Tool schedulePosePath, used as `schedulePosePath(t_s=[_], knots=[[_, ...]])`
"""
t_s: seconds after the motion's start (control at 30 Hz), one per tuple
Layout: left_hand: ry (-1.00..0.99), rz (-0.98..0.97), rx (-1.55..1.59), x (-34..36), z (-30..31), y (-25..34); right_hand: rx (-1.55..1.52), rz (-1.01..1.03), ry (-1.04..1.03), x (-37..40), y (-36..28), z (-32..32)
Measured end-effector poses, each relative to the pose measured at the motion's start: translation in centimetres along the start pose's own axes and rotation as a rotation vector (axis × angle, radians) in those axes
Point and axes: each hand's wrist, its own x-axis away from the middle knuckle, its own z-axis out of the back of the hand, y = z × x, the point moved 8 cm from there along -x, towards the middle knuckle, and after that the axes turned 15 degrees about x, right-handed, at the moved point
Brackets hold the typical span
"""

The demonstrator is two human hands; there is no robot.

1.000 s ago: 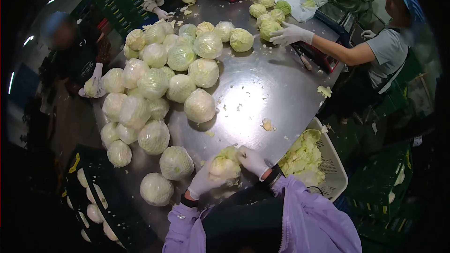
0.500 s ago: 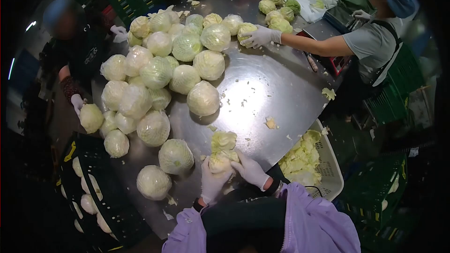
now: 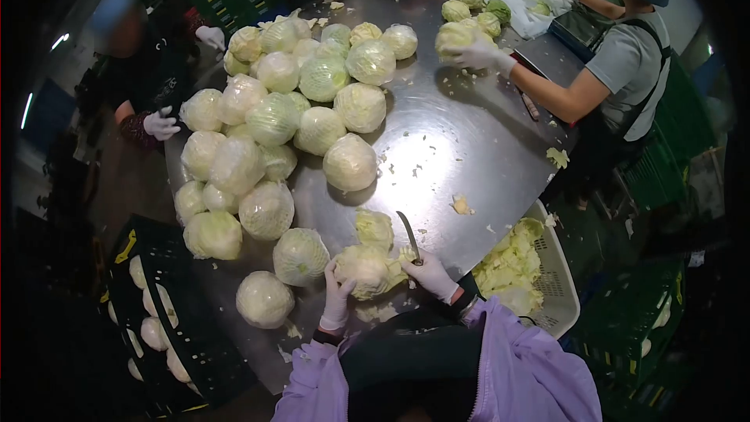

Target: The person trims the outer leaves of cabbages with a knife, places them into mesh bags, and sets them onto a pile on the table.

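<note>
A pale green cabbage [image 3: 361, 270] without wrap sits at the near edge of the metal table. My left hand [image 3: 336, 302], in a white glove, grips its left side, fingers bent round it. On the other side, my gloved right hand [image 3: 431, 276] is closed on a knife [image 3: 407, 233] with a dark curved blade pointing up and away. A ragged leaf [image 3: 401, 264] stands out from the cabbage beside the knife. Just beyond lies a loose outer leaf [image 3: 374, 228]. Two wrapped cabbages, one close by [image 3: 301, 257] and one nearer me [image 3: 266, 300], lie to the left.
Many wrapped cabbages [image 3: 272, 119] are piled on the steel table [image 3: 437, 141]. A white basket [image 3: 558, 281] of leaves stands at right, a dark crate [image 3: 176, 297] of cabbages at left. A co-worker's gloved hand [image 3: 482, 56] holds a cabbage across the table; other people stand around.
The knife now shows in my right hand, which has moved slightly right of the cabbage. The right co-worker has lifted a cabbage; the left co-worker's hand has let go of one.
</note>
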Motion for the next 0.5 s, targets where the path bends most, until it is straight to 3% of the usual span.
schedulePosePath(t_s=[0.1, 0.2, 0.27, 0.3, 0.33, 0.4, 0.43, 0.5], knots=[[0.024, 0.011, 0.124, -0.1, -0.5, -1.2, -0.104, -0.059, -0.02, 0.6, -0.8, 1.4], [0.012, 0.073, 0.278, -1.4, -0.9, -2.0, -0.187, -0.084, 0.092, 1.7, -2.9, 5.5], [0.024, 0.176, 0.616, -1.3, -3.4, -0.9, 0.014, -0.117, 0.172, 1.9, -2.2, 9.1], [0.016, 0.167, 0.587, -1.7, -3.3, -0.7, 0.298, -0.071, 0.29, 3.2, -5.9, 9.9], [0.013, 0.164, 0.587, -2.0, -3.2, -0.7, 0.298, -0.067, 0.29, 3.3, -6.4, 9.3], [-0.107, -0.118, 0.077, -2.4, -4.5, 2.1, 0.379, 0.117, 0.292, 3.7, -8.3, 7.9], [-0.105, -0.157, -0.079, -2.3, -5.0, 2.6, 0.446, 0.26, 0.299, 3.1, -7.8, 6.5], [-0.109, -0.196, -0.235, -2.1, -5.7, 3.1, 0.519, 0.208, 0.269, 3.2, -9.0, 5.3]])
